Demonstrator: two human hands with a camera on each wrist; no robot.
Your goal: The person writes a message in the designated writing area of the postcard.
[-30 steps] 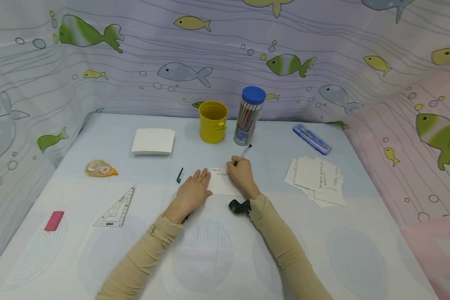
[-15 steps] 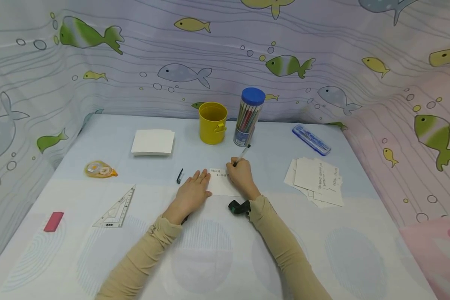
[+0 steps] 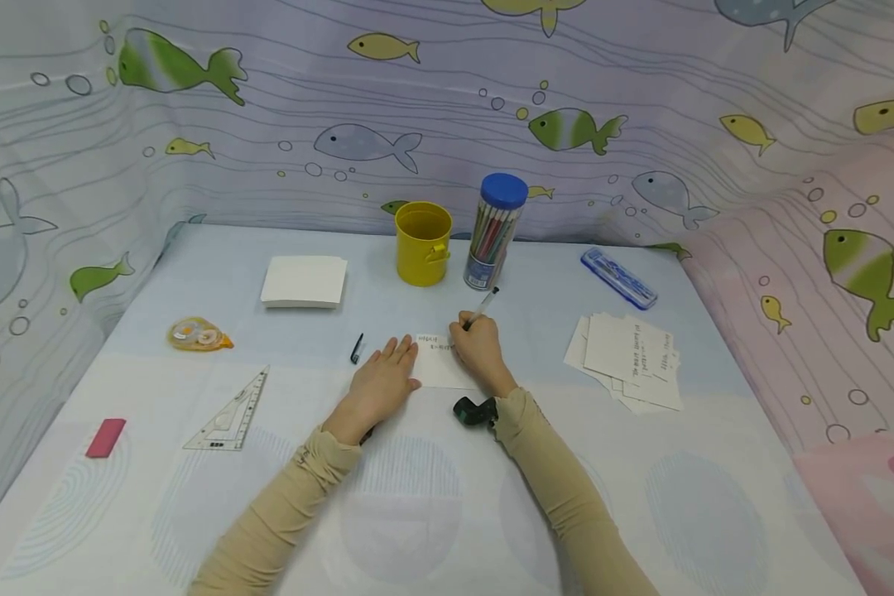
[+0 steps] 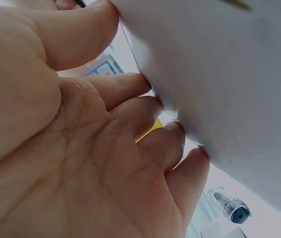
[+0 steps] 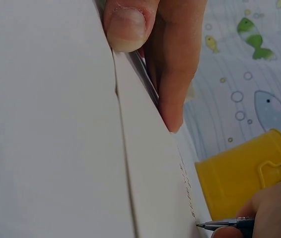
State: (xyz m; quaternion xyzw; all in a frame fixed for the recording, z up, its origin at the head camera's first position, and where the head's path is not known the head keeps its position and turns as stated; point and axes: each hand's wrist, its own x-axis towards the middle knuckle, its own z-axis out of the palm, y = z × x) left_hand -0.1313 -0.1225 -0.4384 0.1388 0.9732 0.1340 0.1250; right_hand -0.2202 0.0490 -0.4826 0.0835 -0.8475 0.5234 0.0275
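My right hand [image 3: 483,348] grips a pen [image 3: 487,302], its black-tipped upper end leaning to the back right. In the right wrist view the pen's tip [image 5: 201,225] is right at a line of handwriting on a white card [image 5: 145,163]. My left hand [image 3: 380,385] rests with extended fingers at the left edge of this card [image 3: 443,375], the thumb over its margin. Two short written lines show along the card's top; the right hand covers its right part. A black-and-clear pen cap [image 3: 357,348] lies just left of my left fingers.
Behind stand a yellow bucket [image 3: 422,263] and a blue-lidded pencil tub [image 3: 496,236]. Blank cards [image 3: 305,283], correction tape [image 3: 199,334], a set square [image 3: 233,415] and a red eraser [image 3: 106,438] lie left. Written cards [image 3: 626,356] and a blue case [image 3: 618,278] lie right.
The pen's upper end has shifted very slightly left since a second ago. Both hands keep their places, and the other things on the table have not moved.
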